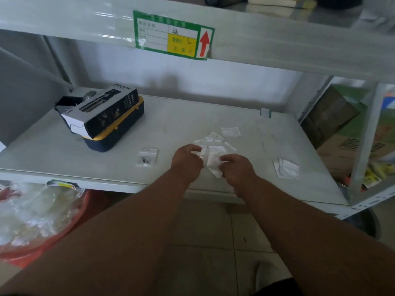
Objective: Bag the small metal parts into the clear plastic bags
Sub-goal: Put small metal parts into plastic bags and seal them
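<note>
Bare shelf [192, 116] lies open at twelve o'clock of the loose bags [215, 138]. At ten o'clock a black box [100, 110] on a yellow-edged case [119, 133] blocks passage. The upper shelf [277, 45] limits headroom.

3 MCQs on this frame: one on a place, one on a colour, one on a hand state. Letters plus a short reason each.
1. Where does the bag with metal parts lie?
A. left of both hands
B. on the black box
C. on the floor

2. What colour is the arrow on the shelf label?
A. blue
B. red
C. black

3. What are the hands doing?
A. both hang idle
B. both grip one clear bag
C. one lifts the black box

Answers: 1 A, it lies flat on the shelf left of the left hand. 2 B, a red arrow points up. 3 B, the left hand and right hand pinch the clear bag between them.
</note>
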